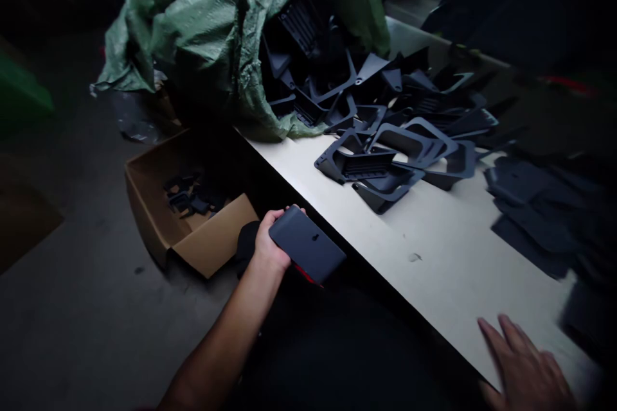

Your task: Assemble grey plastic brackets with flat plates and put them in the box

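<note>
My left hand [274,241] is closed around one end of a dark grey plastic panel [306,245] with rounded corners and a small keyhole-shaped slot. Its fingers are mostly hidden beneath the panel, and a bit of red shows along the lower edge. At the lower right, my right hand [530,366] is over the table near its front edge, fingers spread and holding nothing, slightly blurred. Beyond the panel, a heap of dark plastic frames [409,148] lies on the pale table [385,250].
A green woven sack [202,32] lies on its side with frames spilling from its mouth. On the floor at left stands a cardboard box [212,250] with small dark pieces [193,196] inside. Stacked dark panels [540,205] lie on the table's right side.
</note>
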